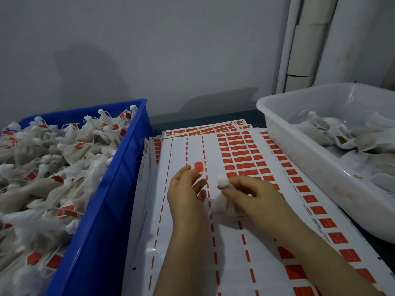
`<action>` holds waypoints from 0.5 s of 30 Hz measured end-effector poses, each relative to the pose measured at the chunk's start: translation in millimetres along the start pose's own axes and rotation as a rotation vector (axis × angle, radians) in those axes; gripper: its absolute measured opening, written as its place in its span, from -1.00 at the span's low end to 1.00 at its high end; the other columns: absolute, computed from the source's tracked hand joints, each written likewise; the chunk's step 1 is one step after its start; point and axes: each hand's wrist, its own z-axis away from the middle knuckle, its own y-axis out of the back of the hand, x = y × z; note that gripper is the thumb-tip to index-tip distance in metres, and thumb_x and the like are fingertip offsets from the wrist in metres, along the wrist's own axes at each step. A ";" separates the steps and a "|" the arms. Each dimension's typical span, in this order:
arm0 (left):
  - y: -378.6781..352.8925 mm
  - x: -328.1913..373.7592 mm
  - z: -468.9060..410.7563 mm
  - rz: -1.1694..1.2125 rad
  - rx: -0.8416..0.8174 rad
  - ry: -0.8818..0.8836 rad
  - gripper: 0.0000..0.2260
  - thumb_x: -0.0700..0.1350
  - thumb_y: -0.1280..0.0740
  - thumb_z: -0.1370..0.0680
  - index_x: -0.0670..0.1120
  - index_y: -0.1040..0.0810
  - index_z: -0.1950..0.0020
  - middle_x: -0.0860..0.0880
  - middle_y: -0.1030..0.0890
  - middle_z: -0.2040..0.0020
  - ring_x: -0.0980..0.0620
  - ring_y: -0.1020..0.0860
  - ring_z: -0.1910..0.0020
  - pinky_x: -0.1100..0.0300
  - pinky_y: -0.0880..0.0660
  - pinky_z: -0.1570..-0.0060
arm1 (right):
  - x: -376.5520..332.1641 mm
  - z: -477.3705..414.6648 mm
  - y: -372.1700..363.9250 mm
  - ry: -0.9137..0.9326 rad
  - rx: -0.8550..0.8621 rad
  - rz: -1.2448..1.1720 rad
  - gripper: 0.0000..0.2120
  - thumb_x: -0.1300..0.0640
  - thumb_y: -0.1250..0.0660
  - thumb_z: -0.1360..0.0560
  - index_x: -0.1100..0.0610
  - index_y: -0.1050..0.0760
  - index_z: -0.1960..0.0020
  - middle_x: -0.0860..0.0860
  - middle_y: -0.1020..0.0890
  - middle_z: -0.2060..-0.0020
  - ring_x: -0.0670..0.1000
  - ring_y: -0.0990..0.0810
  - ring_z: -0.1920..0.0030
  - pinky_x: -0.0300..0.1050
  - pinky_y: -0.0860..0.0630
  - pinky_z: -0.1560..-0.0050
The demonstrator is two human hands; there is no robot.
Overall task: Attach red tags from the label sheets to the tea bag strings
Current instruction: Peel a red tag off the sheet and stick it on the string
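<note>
Pinching tea bag (222,205): right hand (252,193) | left hand (183,190) holds red tag (199,167) beside

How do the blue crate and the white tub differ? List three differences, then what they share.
The blue crate is opaque; the white tub is translucent. The crate is heaped to its rim; the tub holds a low layer. The crate's tea bags carry red tags; the tub's show none. Both hold white tea bags.

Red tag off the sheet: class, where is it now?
Head view, near centre: the red tag is at the fingertips of the left hand above the label sheet, just left of the tea bag the right hand pinches.
</note>
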 end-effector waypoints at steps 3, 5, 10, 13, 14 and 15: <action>1.2 4.6 -5.1 0.000 0.048 0.010 -0.98 -0.05 -0.26 -0.57 0.05 -0.47 0.04 0.07 -0.55 0.14 0.08 -0.52 0.16 0.20 -0.46 0.21 | 0.1 -1.8 4.4 -0.062 0.066 -0.100 -0.94 -0.13 -0.29 -0.40 -0.26 -0.46 0.13 -0.44 -0.51 0.25 -0.39 -0.51 0.13 -0.61 -0.33 0.41; -1.2 5.9 -2.9 -0.089 0.054 -0.053 -0.90 -0.02 -0.28 -0.57 0.05 -0.47 0.15 0.05 -0.53 0.24 0.09 -0.49 0.27 0.26 -0.43 0.34 | -0.5 -4.0 7.6 -0.084 0.132 -0.156 -0.80 -0.21 -0.26 -0.32 -0.24 -0.47 0.07 -0.36 -0.51 0.13 -0.25 -0.52 0.10 -0.54 -0.38 0.43; -7.2 -6.4 17.7 -0.556 -0.367 -0.402 -0.94 0.09 -0.30 -0.52 0.27 -0.52 0.04 0.35 -0.57 0.29 0.37 -0.55 0.21 0.54 -0.42 0.42 | -2.2 -4.9 14.1 -0.087 0.206 -0.193 -0.70 -0.19 -0.26 -0.30 -0.22 -0.48 -0.02 -0.24 -0.57 0.05 -0.19 -0.55 0.07 -0.43 -0.45 0.23; -7.3 -11.9 20.9 -0.726 -0.388 -0.568 -0.83 0.05 -0.38 -0.46 0.33 -0.47 0.10 0.27 -0.56 0.35 0.38 -0.54 0.22 0.58 -0.40 0.38 | -1.8 -4.9 12.5 -0.078 0.212 -0.121 -0.88 -0.14 -0.30 -0.35 -0.27 -0.46 0.11 -0.33 -0.56 0.18 -0.27 -0.55 0.23 -0.55 -0.38 0.46; -6.5 -12.3 19.2 -0.713 -0.367 -0.594 -0.84 0.03 -0.38 -0.46 0.31 -0.48 0.12 0.28 -0.57 0.35 0.38 -0.55 0.22 0.58 -0.40 0.37 | -1.0 -4.9 11.4 -0.079 0.210 -0.120 -0.87 -0.16 -0.30 -0.32 -0.26 -0.45 0.13 -0.35 -0.56 0.21 -0.29 -0.55 0.25 -0.56 -0.35 0.48; -4.8 -12.5 16.4 -0.694 -0.354 -0.600 -0.87 0.02 -0.38 -0.47 0.28 -0.51 0.13 0.30 -0.58 0.35 0.37 -0.56 0.21 0.59 -0.40 0.36 | 0.1 -5.8 10.5 -0.080 0.210 -0.115 -0.83 -0.18 -0.29 -0.28 -0.24 -0.45 0.13 -0.37 -0.55 0.22 -0.29 -0.55 0.26 -0.56 -0.34 0.50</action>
